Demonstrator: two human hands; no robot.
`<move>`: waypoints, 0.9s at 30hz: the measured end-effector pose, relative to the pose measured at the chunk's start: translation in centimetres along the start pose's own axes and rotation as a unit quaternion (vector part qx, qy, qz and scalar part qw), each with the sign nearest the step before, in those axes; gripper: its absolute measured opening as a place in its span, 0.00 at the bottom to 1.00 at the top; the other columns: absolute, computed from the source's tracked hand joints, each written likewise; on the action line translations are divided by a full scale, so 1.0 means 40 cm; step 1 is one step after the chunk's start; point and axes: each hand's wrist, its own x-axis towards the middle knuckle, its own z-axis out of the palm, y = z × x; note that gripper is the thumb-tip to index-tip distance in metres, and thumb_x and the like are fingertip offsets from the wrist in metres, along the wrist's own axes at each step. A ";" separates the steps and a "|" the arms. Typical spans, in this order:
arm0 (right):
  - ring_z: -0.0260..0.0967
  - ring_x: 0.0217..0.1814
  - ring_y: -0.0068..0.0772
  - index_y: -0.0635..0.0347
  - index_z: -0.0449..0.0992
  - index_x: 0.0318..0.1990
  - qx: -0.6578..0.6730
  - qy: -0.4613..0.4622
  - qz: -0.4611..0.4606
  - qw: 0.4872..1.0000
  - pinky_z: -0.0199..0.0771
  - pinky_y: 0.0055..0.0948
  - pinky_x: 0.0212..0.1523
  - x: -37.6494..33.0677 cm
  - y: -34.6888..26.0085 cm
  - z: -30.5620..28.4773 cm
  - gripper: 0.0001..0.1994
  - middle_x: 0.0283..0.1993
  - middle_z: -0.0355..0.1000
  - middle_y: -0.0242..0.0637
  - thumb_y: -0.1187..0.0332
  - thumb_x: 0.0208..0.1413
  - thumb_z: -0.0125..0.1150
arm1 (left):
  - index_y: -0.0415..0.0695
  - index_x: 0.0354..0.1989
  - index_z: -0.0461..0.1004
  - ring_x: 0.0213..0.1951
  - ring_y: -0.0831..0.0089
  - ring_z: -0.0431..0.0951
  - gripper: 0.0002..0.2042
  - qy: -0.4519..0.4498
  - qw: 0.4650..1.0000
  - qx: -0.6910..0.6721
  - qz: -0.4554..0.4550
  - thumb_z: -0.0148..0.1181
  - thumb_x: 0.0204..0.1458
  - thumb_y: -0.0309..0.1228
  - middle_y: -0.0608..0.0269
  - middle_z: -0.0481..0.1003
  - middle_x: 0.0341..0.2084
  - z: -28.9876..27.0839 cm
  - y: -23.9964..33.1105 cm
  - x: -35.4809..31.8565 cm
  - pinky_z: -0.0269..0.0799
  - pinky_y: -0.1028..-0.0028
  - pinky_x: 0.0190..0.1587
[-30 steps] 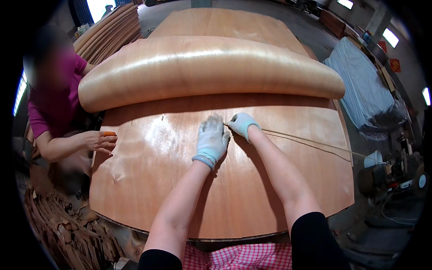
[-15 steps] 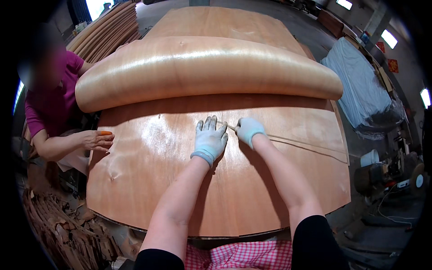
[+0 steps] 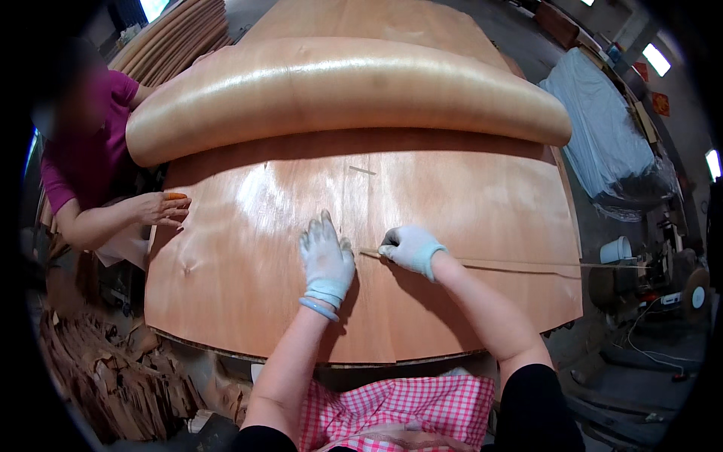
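Free lane, near left, over the wood sheet (image 3: 226,301)! Big roll (image 3: 346,98) walling off the far side, thin strip (image 3: 527,264) crossing right, co-worker (image 3: 94,166) crowding the left edge!

The left hand (image 3: 326,258) and right hand (image 3: 413,248) reach my feed white-gloved, with mint cuffs (image 3: 326,289). I see a tan strip (image 3: 370,252) crossing the pinkish-brown surface's (image 3: 241,301) right edge, a honey-coloured roll (image 3: 346,98) toward its far edge, pink-and-white gingham (image 3: 392,407) by its near edge.

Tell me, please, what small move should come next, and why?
Perhaps press the strip end down with the left hand: the right hand pinches the long strip close by, and a short strip lies flat on the wood sheet.
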 end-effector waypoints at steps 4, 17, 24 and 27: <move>0.76 0.40 0.47 0.61 0.82 0.38 -0.063 0.016 0.065 0.996 0.75 0.39 0.43 0.018 -0.019 0.044 0.16 0.37 0.79 0.48 0.57 0.53 0.59 | 0.35 0.70 0.45 0.70 0.55 0.50 0.43 0.007 0.998 0.070 -0.005 0.54 0.53 0.49 0.46 0.54 0.68 0.036 0.012 -0.021 0.37 0.56 0.71; 0.77 0.37 0.42 0.62 0.82 0.37 0.000 0.012 0.100 0.995 0.75 0.36 0.41 -0.031 0.038 -0.001 0.16 0.35 0.79 0.47 0.58 0.50 0.61 | 0.40 0.70 0.49 0.70 0.54 0.49 0.45 -0.013 0.998 0.047 -0.045 0.60 0.48 0.53 0.48 0.54 0.68 0.017 0.030 -0.008 0.36 0.54 0.71; 0.77 0.36 0.43 0.62 0.82 0.36 -0.008 0.025 0.073 0.997 0.75 0.37 0.39 -0.021 0.069 0.011 0.16 0.34 0.79 0.47 0.57 0.50 0.61 | 0.33 0.70 0.46 0.71 0.46 0.43 0.52 0.003 0.999 0.022 -0.027 0.61 0.45 0.57 0.37 0.47 0.69 0.003 0.083 -0.052 0.32 0.52 0.71; 0.77 0.34 0.42 0.62 0.81 0.36 0.029 0.022 0.064 0.997 0.75 0.38 0.39 -0.031 0.077 0.007 0.15 0.33 0.79 0.47 0.58 0.51 0.61 | 0.27 0.69 0.42 0.72 0.45 0.40 0.59 -0.016 0.999 0.039 -0.023 0.60 0.41 0.64 0.33 0.40 0.70 -0.017 0.119 -0.102 0.29 0.52 0.71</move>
